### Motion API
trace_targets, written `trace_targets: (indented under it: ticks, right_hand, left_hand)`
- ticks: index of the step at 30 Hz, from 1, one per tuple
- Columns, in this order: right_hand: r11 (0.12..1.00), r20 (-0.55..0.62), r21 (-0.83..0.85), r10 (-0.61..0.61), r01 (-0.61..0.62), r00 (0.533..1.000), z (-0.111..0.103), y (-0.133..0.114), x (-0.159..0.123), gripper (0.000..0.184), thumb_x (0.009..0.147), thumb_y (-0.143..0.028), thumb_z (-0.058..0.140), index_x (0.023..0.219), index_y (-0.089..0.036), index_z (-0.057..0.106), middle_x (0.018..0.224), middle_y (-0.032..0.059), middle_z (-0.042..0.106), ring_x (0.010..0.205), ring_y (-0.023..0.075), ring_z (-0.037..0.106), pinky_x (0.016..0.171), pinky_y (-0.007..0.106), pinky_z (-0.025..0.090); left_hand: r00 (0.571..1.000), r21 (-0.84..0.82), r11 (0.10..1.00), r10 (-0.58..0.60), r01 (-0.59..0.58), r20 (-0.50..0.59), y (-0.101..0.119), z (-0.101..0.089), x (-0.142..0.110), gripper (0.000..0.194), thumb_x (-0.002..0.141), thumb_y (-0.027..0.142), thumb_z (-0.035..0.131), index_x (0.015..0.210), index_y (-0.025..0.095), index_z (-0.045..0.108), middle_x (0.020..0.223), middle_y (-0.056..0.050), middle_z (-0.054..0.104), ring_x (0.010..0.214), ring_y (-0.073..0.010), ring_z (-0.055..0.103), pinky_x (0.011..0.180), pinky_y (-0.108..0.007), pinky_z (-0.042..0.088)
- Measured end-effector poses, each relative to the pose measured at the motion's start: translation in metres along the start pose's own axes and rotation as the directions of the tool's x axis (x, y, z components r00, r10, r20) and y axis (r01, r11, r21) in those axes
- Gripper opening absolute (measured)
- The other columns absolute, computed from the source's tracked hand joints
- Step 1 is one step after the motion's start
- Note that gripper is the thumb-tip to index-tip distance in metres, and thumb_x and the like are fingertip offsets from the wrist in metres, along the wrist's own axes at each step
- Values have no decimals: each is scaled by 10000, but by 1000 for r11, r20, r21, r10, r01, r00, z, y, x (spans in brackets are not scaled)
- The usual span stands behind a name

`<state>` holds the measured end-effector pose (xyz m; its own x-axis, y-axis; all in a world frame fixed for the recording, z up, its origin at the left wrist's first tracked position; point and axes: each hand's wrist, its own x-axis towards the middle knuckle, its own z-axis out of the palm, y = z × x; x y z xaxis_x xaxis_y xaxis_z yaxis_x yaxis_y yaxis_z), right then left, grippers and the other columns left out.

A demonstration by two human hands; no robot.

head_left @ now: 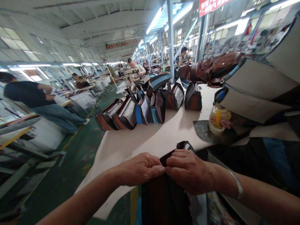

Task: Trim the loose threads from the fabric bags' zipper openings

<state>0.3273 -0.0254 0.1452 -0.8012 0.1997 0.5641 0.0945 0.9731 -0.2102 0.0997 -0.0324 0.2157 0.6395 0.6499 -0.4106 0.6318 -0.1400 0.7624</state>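
- Head view: left hand (140, 168) & right hand (188, 170) meet knuckle to knuckle at the near table (164, 134) edge, fingers curled shut, pinching the top edge of a dark bag piece (164, 200) that hangs down between the wrists.
- Doing it well, I'd judge — keep both pinches level, edge taut, layers aligned.
- Finished bags (131, 115) stand in rows farther up; glue pot (217, 120) well apart, right.
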Motion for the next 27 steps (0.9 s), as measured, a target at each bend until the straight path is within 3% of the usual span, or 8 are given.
trace_targets:
  ticks: [3,6,8,11,15,20,23,27]
  right_hand:
    - [955,1,272,124,-120,992,-6,1,-3,199,971,-236,410,908,-158,583,835,77,586,732,180,490,689,338,385]
    - [661,114,644,416,-387,902,-11,9,-4,286,1047,-352,379,1068,-149,578,898,50,584,789,151,517,718,281,423]
    - [532,270,706,407,-467,872,-12,15,-1,301,1035,-411,441,1015,-150,589,850,8,543,755,126,477,700,254,406]
    - [546,347,713,271,-440,898,-11,21,4,341,996,-407,536,772,-150,530,737,-34,442,677,101,389,635,236,348]
    - [552,252,738,308,-388,917,-8,20,1,388,988,-414,547,704,-154,495,709,-33,414,651,101,365,597,244,305]
    - [276,390,818,378,-505,839,-14,20,-1,467,987,-546,497,725,-160,472,681,-49,311,615,96,256,540,252,220]
    - [317,466,748,374,-583,802,-22,20,11,476,986,-569,474,731,-168,444,682,-53,312,610,90,253,523,245,217]
    - [374,585,610,381,-698,716,-26,14,26,403,939,-400,593,659,-178,406,591,-81,296,530,67,229,454,229,190]
  left_hand:
    - [999,69,996,50,-49,-12,2,6,1,382,952,442,494,690,165,493,689,37,407,647,-106,380,610,-244,317]
    - [988,130,984,129,-118,-80,6,13,2,374,966,387,482,667,163,493,703,25,452,675,-110,433,648,-241,337]
    - [980,141,980,160,-143,-118,7,15,4,393,969,381,482,643,162,488,692,22,453,677,-111,442,655,-240,341]
    - [981,88,986,153,-143,-120,3,11,5,413,952,427,524,649,148,547,690,20,460,672,-111,446,642,-236,347]
    - [987,35,990,136,-133,-83,-7,-5,-1,431,997,472,432,981,144,712,845,-21,596,785,-137,532,736,-232,403]
    - [969,40,970,241,-239,-55,-16,-21,-4,367,988,446,487,977,158,713,1124,-86,655,1035,-182,575,963,-280,416]
    - [959,56,957,284,-283,0,-18,-25,0,320,954,434,562,999,158,718,1062,-78,666,1023,-182,582,960,-279,424]
    - [968,101,964,248,-245,-25,-20,-21,3,322,924,437,599,869,138,706,856,-25,587,782,-128,560,751,-226,440]
